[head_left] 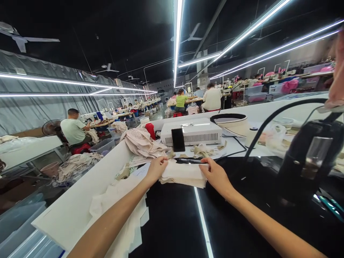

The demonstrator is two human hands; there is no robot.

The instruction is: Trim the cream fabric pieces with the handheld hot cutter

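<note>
A small stack of cream fabric pieces (183, 174) lies on the glossy black worktop (174, 222). My left hand (156, 167) grips the stack's left edge with fingers curled over it. My right hand (215, 173) presses on the stack's right edge, thumb on top. Just behind the stack lies a dark pen-like tool (191, 161). A black phone (178, 139) leans upright against a white ventilated machine box (192, 133) beyond it.
More beige fabric (141, 143) is heaped at the back left, and cut pieces (118, 211) lie along the white table edge (80, 200). A black iron-like device (309, 157) with a cable stands at right. Other people sit sewing at benches farther back.
</note>
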